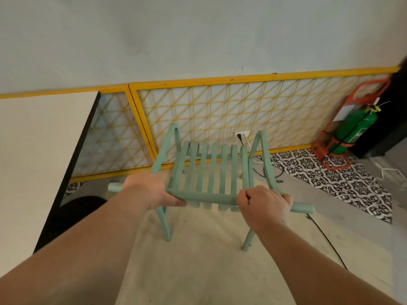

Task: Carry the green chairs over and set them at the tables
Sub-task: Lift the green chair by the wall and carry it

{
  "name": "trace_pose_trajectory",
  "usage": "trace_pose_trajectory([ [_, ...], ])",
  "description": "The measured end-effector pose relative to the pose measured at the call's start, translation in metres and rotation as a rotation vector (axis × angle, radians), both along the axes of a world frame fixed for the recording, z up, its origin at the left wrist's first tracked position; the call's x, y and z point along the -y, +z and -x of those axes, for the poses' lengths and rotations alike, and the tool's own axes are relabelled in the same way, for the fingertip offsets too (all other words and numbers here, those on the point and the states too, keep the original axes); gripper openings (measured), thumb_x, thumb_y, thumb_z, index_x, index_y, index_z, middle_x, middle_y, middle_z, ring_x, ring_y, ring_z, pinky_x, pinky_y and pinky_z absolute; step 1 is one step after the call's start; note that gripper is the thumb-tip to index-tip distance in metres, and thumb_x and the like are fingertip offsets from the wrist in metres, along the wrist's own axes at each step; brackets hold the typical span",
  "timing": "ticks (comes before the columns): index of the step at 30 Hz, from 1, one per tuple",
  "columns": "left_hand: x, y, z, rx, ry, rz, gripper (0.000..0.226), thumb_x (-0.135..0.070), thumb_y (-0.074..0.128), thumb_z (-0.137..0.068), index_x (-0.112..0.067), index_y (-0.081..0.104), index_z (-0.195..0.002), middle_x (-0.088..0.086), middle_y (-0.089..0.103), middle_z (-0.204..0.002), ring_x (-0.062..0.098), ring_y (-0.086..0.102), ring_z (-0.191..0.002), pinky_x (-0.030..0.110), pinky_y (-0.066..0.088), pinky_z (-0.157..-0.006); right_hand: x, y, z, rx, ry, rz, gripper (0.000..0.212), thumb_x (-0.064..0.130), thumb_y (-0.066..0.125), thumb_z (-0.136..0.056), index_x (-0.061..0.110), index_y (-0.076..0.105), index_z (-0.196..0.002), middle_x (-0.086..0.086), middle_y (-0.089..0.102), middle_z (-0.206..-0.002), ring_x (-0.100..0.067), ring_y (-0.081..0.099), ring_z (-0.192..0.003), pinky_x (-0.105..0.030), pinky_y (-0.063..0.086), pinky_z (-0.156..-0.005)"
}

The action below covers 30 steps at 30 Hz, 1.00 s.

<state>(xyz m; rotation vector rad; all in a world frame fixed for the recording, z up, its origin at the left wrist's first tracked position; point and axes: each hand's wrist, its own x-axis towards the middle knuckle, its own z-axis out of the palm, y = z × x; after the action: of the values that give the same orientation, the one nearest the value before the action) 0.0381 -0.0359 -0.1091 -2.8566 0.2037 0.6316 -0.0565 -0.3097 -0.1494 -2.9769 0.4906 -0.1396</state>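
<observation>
Pale wall with a yellow lattice panel runs behind. Left hand and right hand each curl around the near rail of a green chair, mid-floor. White table stands just left; green cylinder stands far right.

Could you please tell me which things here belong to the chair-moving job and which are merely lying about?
Job: green chair, left hand, right hand, table.
Lying about: fire extinguisher, yellow lattice panel, black floor cable, wall socket.
</observation>
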Motion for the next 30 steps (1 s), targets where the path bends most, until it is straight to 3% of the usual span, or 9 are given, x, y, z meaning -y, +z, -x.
trace_pose_trajectory([
  [8, 0.016, 0.001, 0.009, 0.022, 0.077, 0.006, 0.114, -0.115, 0.021, -0.012, -0.024, 0.069, -0.059, -0.007, 0.065, -0.064, 0.015, 0.059, -0.063, 0.032, 0.039, -0.049, 0.024, -0.001, -0.02, -0.009, 0.1, 0.073, 0.054, 0.052, 0.02, -0.09, 0.028, 0.056, -0.057, 0.01, 0.05, -0.062, -0.004, 0.046, -0.057, -0.038, 0.032, -0.074],
  [13, 0.029, 0.002, 0.019, -0.021, 0.173, 0.036, 0.112, -0.115, 0.026, -0.013, -0.027, 0.066, -0.07, -0.007, 0.066, -0.065, 0.016, 0.061, -0.062, 0.032, 0.04, -0.05, 0.041, 0.004, -0.031, -0.026, 0.153, 0.094, 0.058, 0.052, 0.014, -0.087, 0.025, 0.055, -0.057, 0.007, 0.052, -0.063, -0.007, 0.047, -0.058, -0.04, 0.034, -0.078],
  [24, 0.065, -0.004, 0.04, -0.054, 0.266, 0.079, 0.106, -0.112, 0.025, -0.026, -0.024, 0.067, -0.067, -0.005, 0.067, -0.064, 0.019, 0.063, -0.062, 0.034, 0.049, -0.059, 0.082, 0.012, -0.062, -0.059, 0.29, 0.126, 0.058, 0.052, 0.012, -0.081, 0.022, 0.056, -0.059, 0.005, 0.053, -0.061, -0.009, 0.048, -0.058, -0.038, 0.028, -0.07],
  [30, 0.066, -0.006, 0.038, -0.042, 0.275, 0.09, 0.104, -0.111, 0.024, -0.029, -0.024, 0.066, -0.067, -0.006, 0.066, -0.063, 0.018, 0.064, -0.061, 0.034, 0.053, -0.061, 0.06, 0.024, -0.058, -0.133, 0.21, 0.002, 0.044, 0.049, 0.024, -0.09, 0.029, 0.059, -0.071, 0.013, 0.054, -0.076, -0.015, 0.051, -0.086, -0.045, 0.033, -0.094],
])
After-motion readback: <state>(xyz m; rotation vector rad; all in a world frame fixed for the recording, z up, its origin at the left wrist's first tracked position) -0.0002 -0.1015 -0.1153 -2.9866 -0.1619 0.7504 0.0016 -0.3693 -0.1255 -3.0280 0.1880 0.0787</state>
